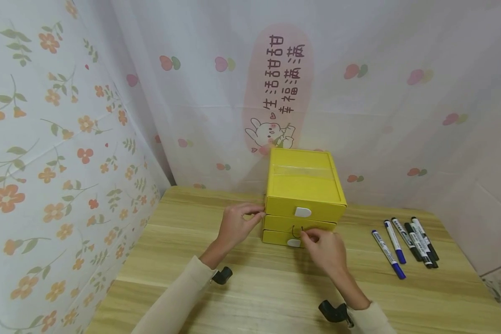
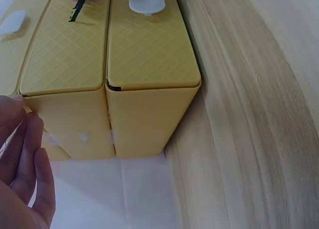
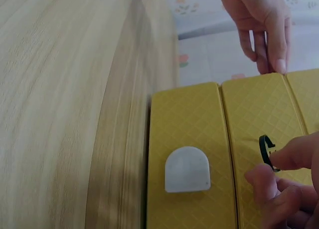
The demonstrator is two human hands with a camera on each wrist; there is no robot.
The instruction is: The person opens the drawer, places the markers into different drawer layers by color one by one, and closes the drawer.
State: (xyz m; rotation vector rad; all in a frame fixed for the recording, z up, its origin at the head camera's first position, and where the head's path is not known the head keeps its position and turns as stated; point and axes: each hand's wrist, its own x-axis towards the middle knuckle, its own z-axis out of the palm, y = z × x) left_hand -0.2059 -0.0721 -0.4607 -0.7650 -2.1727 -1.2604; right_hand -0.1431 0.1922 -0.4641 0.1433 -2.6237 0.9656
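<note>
A yellow three-drawer box (image 1: 302,178) stands at the back of the table. Its top and bottom drawers carry white tabs; on the middle drawer (image 2: 65,49) there is a dark cord loop (image 3: 265,151). My right hand (image 1: 326,250) pinches that loop between thumb and forefinger, as the right wrist view shows. At the box's left side, my left hand (image 1: 235,225) touches the edge beside the middle drawer with its fingertips, its other fingers fairly straight. The middle drawer's front lies close against the box.
Several markers (image 1: 417,239) with blue and black caps lie at the right of the wooden table (image 1: 250,297). Behind the box hangs a printed curtain (image 1: 208,106), and a flowered one (image 1: 62,153) hangs at the left. Clear tape (image 1: 304,171) crosses the box top.
</note>
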